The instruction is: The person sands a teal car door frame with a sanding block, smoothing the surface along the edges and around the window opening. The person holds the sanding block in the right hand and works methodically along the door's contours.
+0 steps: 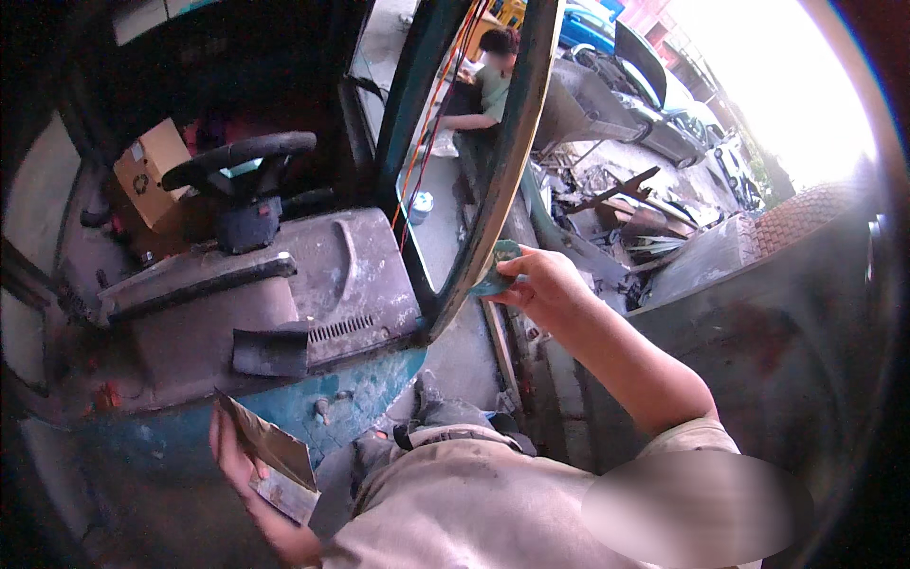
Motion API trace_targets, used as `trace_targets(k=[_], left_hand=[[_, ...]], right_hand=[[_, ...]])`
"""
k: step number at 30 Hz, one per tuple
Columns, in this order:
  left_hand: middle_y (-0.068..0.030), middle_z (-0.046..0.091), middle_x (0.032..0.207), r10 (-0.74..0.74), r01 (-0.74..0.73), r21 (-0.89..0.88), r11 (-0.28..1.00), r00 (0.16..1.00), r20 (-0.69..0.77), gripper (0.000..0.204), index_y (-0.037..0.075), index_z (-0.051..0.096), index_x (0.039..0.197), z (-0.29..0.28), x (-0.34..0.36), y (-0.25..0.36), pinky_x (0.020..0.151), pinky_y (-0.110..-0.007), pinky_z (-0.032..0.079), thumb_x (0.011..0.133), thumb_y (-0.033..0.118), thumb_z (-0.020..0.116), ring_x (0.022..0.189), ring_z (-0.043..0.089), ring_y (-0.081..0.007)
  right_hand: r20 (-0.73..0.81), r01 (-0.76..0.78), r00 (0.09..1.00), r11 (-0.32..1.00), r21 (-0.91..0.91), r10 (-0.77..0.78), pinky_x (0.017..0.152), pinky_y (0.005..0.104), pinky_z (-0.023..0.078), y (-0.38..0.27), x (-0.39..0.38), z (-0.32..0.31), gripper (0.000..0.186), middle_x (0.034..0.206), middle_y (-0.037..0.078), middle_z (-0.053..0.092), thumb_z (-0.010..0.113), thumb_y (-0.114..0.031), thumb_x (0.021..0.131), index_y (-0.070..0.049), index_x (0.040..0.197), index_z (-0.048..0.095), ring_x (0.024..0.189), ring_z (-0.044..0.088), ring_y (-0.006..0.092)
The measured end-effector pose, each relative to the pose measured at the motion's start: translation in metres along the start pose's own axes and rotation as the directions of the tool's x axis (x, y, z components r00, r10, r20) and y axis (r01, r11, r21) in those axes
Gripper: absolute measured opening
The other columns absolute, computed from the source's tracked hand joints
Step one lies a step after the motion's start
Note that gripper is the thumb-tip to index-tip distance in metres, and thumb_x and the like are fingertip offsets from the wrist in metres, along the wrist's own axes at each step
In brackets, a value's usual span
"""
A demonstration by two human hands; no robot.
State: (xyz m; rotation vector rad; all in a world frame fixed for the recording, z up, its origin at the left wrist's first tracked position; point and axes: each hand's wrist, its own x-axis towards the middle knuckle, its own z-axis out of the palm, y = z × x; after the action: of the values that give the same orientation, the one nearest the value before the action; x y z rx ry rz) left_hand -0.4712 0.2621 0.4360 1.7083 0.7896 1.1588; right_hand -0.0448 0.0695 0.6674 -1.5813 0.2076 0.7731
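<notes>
My right hand [545, 284] reaches out to the edge of a vehicle's window pillar [517, 161]. Pinched in its fingers is a flat green piece [493, 275], perhaps a spreader or a pad, which meets the pillar's lower part. Down at the left, my left hand [235, 460] grips a flat rectangular board [275, 444], brownish on its upper face with a paler lower part. The fingers wrap round the board's left side, and its far side is hidden. Below the pillar runs the blue, scuffed body panel [332, 394] of the vehicle.
Inside the cab are a black steering wheel [242, 156], a dusty dashboard [365, 256] and a cardboard box [152, 175]. Orange and red wires [427, 142] hang by the pillar. Beyond it another person [493, 85] sits. A dark panel [758, 322] stands right, near scrap [630, 204] and cars.
</notes>
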Motion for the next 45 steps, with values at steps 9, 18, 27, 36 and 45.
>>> trace_targets(k=[9, 18, 27, 36, 45], left_hand=[[-0.0115, 0.05, 0.148, -0.694, 0.636, -0.443, 0.632, 0.719, 0.043, 0.042, 0.001, 0.056, 0.145, 0.034, 0.044, 0.035, 0.101, -0.036, 0.049, 0.107, 0.019, 0.054, 0.123, 0.058, -0.0215], [-0.0095, 0.059, 0.133, -0.562, 0.499, -0.533, 0.683, 0.826, 0.052, 0.04, -0.002, 0.057, 0.142, 0.032, 0.044, 0.069, 0.095, -0.033, 0.052, 0.108, 0.018, 0.052, 0.116, 0.061, -0.018], [-0.0159, 0.053, 0.147, -0.301, 0.28, -0.448, 0.849, 0.953, 0.025, 0.049, -0.005, 0.052, 0.145, 0.059, 0.029, 0.149, 0.107, -0.038, 0.048, 0.106, 0.025, 0.057, 0.128, 0.057, -0.0219], [-0.0141, 0.057, 0.142, -0.47, 0.309, -0.467, 0.829, 0.837, -0.281, 0.042, -0.003, 0.058, 0.139, 0.107, -0.003, 0.2, 0.104, -0.037, 0.048, 0.105, 0.021, 0.058, 0.125, 0.058, -0.0207], [-0.0098, 0.064, 0.131, -0.563, 0.327, -0.502, 0.801, 0.698, -0.442, 0.04, 0.002, 0.061, 0.136, 0.117, -0.016, 0.187, 0.082, -0.03, 0.052, 0.1, 0.018, 0.065, 0.107, 0.062, -0.0166]], right_hand=[[0.166, 0.302, 0.932, 0.944, 0.131, -0.322, 0.085, 0.0426, 0.064, -0.096, -0.048, -0.013, 0.034, 0.112, 0.013, 0.066, 0.057, 0.005, 0.094, 0.002, 0.128, 0.049, 0.093, 0.073, 0.0246], [0.287, 0.491, 0.697, 0.729, 0.477, -0.657, 0.086, 0.0331, 0.061, -0.105, -0.023, -0.081, 0.035, 0.119, 0.012, 0.071, 0.057, -0.005, 0.101, 0.001, 0.136, 0.057, 0.1, 0.073, 0.0198], [0.335, 0.724, 0.373, 0.497, 0.478, -0.865, 0.1, 0.0301, 0.051, -0.107, 0.024, -0.067, 0.039, 0.124, 0.007, 0.067, 0.058, 0.002, 0.101, 0.0, 0.14, 0.057, 0.112, 0.063, 0.0124], [0.251, 0.941, -0.327, -0.289, 0.175, -0.911, 0.091, 0.0347, 0.054, -0.202, 0.026, -0.007, 0.032, 0.113, 0.017, 0.071, 0.058, 0.011, 0.094, -0.003, 0.12, 0.072, 0.107, 0.07, 0.0279], [0.221, 0.778, -0.591, -0.62, -0.098, -0.776, 0.085, 0.0365, 0.057, -0.239, 0.036, 0.04, 0.039, 0.112, 0.016, 0.071, 0.06, 0.013, 0.09, -0.007, 0.121, 0.071, 0.1, 0.071, 0.0321]])
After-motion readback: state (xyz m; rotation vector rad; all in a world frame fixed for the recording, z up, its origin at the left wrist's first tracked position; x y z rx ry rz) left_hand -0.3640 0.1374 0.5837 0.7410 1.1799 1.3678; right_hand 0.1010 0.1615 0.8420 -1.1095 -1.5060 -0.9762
